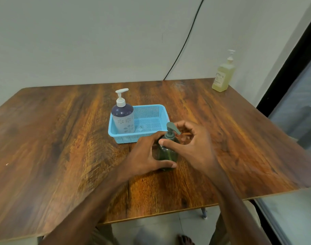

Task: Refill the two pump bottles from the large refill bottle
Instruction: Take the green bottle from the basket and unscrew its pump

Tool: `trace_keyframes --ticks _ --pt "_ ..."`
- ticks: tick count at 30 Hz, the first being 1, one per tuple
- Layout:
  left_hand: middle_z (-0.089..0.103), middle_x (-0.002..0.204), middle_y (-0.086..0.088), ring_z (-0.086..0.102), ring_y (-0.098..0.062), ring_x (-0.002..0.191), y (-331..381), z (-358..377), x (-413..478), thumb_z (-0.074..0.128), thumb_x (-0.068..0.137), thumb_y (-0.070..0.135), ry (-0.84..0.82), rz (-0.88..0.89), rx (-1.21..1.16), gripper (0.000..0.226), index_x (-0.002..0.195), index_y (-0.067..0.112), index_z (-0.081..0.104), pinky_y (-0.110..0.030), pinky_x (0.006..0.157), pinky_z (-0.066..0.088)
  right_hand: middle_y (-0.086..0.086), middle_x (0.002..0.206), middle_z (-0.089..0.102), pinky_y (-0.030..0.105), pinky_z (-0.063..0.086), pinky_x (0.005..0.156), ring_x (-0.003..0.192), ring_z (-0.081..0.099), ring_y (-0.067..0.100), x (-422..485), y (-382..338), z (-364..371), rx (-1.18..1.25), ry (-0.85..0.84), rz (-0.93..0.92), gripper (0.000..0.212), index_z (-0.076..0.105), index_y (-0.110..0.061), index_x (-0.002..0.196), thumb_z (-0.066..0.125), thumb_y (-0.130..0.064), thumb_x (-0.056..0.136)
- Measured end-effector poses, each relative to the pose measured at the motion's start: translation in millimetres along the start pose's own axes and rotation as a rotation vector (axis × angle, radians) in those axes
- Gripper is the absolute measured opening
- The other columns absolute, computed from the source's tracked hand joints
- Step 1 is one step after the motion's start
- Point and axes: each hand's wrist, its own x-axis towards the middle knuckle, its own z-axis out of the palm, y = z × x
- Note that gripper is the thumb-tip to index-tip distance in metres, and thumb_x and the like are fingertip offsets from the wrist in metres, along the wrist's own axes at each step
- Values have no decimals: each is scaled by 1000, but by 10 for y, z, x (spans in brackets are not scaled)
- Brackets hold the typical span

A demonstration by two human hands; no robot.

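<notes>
A small dark green pump bottle [166, 154] with a grey-green pump head stands on the wooden table [63, 138], just in front of a blue basket [147, 112]. My left hand [144, 156] wraps around its body. My right hand [191, 145] reaches around the pump collar, thumb against the neck, fingers curled behind the pump. A purple and white flowered pump bottle [123, 117] with a white pump stands upright in the basket's left end. A large bottle of yellow liquid [222, 76] with a white pump stands at the far right corner of the table.
A black cable [184, 41] runs down the wall behind the table. The table's right edge borders a dark frame and glass panel [296, 96]. My foot shows on the floor below the table's front edge.
</notes>
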Motion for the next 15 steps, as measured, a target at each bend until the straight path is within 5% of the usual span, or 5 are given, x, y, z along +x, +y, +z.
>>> trace_keyframes --ticks 5,8,11,15 --pt "67 129 17 62 1 120 13 5 -2 97 65 43 5 5 -31 88 141 25 56 -34 102 55 1 117 73 42 53 101 114 68 15 -31 43 -42 216 -150 12 43 60 -12 125 71 4 87" --pt "67 128 18 62 1 119 7 7 -5 96 66 45 -4 -2 -23 84 138 27 58 -35 101 55 -3 128 68 46 50 105 122 63 15 -45 50 -32 213 -192 26 50 58 -20 130 77 -11 84" --pt "65 132 21 60 2 123 -13 12 -8 94 66 50 -8 -12 -12 85 139 31 56 -34 103 54 -8 110 71 39 59 87 103 69 12 -46 3 48 75 -35 -2 46 64 -26 116 88 -29 77" --pt "67 127 20 62 3 118 0 21 -4 95 64 49 0 -15 -25 85 138 30 57 -33 101 55 -5 110 73 45 57 93 105 70 15 -23 45 79 157 -7 -10 42 64 -21 118 82 -15 81"
